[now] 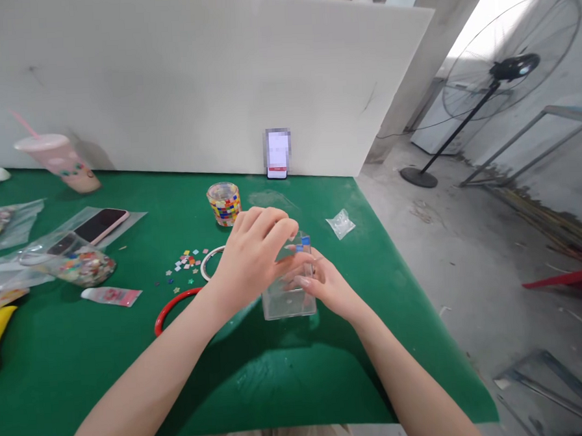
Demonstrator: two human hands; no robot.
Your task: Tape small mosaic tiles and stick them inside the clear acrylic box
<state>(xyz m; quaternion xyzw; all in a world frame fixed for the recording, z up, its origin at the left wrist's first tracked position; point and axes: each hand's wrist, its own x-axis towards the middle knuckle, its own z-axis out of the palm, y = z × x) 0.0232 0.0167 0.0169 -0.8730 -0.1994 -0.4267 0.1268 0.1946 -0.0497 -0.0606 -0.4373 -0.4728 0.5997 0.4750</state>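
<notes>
A clear rectangular plastic box (290, 305) is held above the green table. My right hand (331, 286) grips it by its right side, thumb in front. Small blue square tiles (306, 241) show at the box's upper right corner. Over the upper part of the box, my left hand (256, 252) is closed, its fingers bent and its fingertips close to the blue tiles. What those fingertips pinch, if anything, is hidden. Left of the hands lie loose coloured tiles and stars (188, 260), a white ring (206, 265) and a red ring (171, 307), both rings partly covered by my left arm.
Behind my left hand stands a tile-covered cup (224, 205). A phone (278, 155) leans on the white board (177, 87). Leftward are a tub of mixed pieces (86, 264), a tube (112, 296), another phone (101, 225) and a pink cup (66, 161). A plastic packet (341, 224) lies right.
</notes>
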